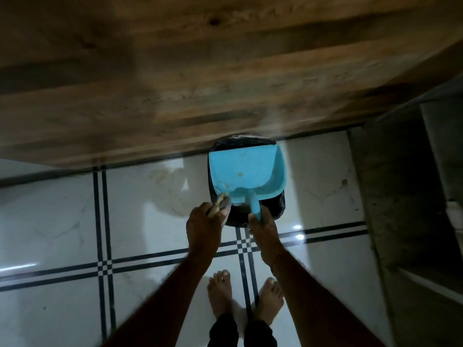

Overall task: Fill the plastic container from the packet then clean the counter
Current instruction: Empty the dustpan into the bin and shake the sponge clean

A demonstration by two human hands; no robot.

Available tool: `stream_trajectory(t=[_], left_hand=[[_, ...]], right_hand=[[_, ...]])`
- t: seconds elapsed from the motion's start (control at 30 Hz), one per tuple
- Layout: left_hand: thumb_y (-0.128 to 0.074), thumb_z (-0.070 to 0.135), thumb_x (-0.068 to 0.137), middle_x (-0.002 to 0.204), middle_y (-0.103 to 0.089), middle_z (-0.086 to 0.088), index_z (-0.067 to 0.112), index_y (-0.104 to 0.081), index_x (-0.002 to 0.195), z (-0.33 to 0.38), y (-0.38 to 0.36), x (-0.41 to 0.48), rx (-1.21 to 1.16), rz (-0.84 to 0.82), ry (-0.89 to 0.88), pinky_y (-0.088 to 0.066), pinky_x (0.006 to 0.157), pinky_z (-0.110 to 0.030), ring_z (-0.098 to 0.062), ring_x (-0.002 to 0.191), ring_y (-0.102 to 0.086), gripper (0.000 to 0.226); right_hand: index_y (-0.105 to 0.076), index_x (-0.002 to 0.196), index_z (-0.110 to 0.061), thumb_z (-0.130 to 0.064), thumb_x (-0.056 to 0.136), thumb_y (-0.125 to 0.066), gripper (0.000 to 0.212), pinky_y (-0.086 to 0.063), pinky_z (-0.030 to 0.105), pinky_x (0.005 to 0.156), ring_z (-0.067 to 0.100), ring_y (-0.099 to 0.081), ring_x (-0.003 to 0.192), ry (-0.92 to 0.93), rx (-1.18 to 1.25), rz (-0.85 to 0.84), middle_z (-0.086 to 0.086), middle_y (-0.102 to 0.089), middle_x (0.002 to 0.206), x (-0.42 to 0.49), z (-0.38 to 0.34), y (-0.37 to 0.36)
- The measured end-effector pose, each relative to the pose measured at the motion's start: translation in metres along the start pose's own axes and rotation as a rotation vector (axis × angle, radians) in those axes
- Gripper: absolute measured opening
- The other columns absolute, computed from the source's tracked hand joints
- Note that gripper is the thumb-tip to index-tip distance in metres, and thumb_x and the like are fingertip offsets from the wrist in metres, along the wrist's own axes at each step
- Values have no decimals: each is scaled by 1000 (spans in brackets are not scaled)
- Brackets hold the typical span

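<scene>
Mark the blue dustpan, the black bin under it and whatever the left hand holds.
blue dustpan (245, 169), head view, flat floor of the pan.
black bin (238, 214), head view, near part showing below the pan.
brush-like tool (220, 202), head view, its tip at the pan's corner.

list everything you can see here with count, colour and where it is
light blue plastic dustpan: one, blue, held over the bin, a few yellowish specks inside
bin with black liner: one, black, on the floor at the wooden top's edge
small yellowish brush-like tool: one, yellow-grey, at the dustpan's near left corner; blurred
brown wooden top: one, brown, upper half of the view
glossy tiled floor: white with black lines, lower half
grey concrete wall: one, grey, right side
bare feet: two, bottom centre
left hand: one, grips the tool
right hand: one, grips the dustpan's handle
</scene>
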State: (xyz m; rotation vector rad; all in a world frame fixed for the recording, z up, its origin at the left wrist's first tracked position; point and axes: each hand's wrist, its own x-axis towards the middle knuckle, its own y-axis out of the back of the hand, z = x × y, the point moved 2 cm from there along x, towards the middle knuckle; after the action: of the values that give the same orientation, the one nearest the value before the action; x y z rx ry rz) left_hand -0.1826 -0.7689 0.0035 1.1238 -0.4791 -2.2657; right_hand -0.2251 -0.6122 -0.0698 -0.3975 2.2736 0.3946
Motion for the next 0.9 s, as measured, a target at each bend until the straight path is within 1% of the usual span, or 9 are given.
stream_trajectory(t=[0.2,0.27,0.33,0.4,0.47,0.57,0.63,0.77,0.9], left_hand=[[-69,51,89,68,-69,-2,20,-67,79,3,-12,16,-50,23,-28,-57,63,-40,-27,65,-66,33],[-69,50,89,67,-67,0,20,-67,80,8,-14,17,-78,13,-45,-58,59,-42,-22,58,-62,32],[-71,45,91,68,-65,3,18,-67,81,15,-13,11,-123,-10,-60,-50,52,-32,-10,51,-56,29],[-73,35,91,73,-64,4,13,-67,82,28,-8,-2,-92,-30,-129,-44,49,-17,-2,51,-56,25],[-74,21,90,81,-61,4,8,-68,91,43,1,-22,31,-40,-264,-41,56,-7,3,64,-58,15],[-71,15,88,93,-59,5,5,-71,105,68,15,-60,188,-124,-493,-39,71,-4,2,87,-60,20],[-67,31,86,106,-61,2,11,-71,111,92,26,-93,293,-222,-645,-39,81,-9,-8,103,-57,32],[-80,19,84,120,-60,2,15,-64,119,155,58,-167,345,-318,-793,-54,95,-33,-15,115,-54,39],[-79,40,83,131,-52,8,21,-53,134,208,94,-235,118,-310,-664,-44,98,-11,-5,121,-51,60]], right_hand=[[-63,116,-20,-11,99,-58,20,-57,24,64,15,-63,78,-97,-238,76,9,-65,101,17,19,2],[-68,119,-21,-12,93,-61,27,-63,36,73,23,-69,87,-94,-337,72,11,-67,109,25,23,4],[-67,124,-19,-26,84,-66,40,-62,47,85,32,-69,102,-124,-377,64,17,-63,124,34,32,7],[-66,121,-13,-30,88,-70,38,-60,44,89,35,-67,108,-135,-201,82,18,-63,124,11,8,18],[-65,120,-8,-39,101,-59,36,-58,39,85,36,-67,112,-175,147,-19,18,-69,116,-27,-31,27],[-68,122,-14,-63,102,-35,63,-54,42,92,27,-72,99,-254,488,-312,9,-75,105,-83,-84,47],[-69,122,-16,-66,98,-43,61,-53,43,92,22,-69,92,-254,543,-337,5,-74,100,-120,-113,67],[-72,116,-12,-41,93,-68,37,-57,32,81,17,-68,83,-223,569,-304,8,-74,101,-197,-165,110],[-69,112,-1,-10,93,-64,22,-62,24,68,17,-73,75,-158,762,-247,15,-75,100,-276,-216,152]])
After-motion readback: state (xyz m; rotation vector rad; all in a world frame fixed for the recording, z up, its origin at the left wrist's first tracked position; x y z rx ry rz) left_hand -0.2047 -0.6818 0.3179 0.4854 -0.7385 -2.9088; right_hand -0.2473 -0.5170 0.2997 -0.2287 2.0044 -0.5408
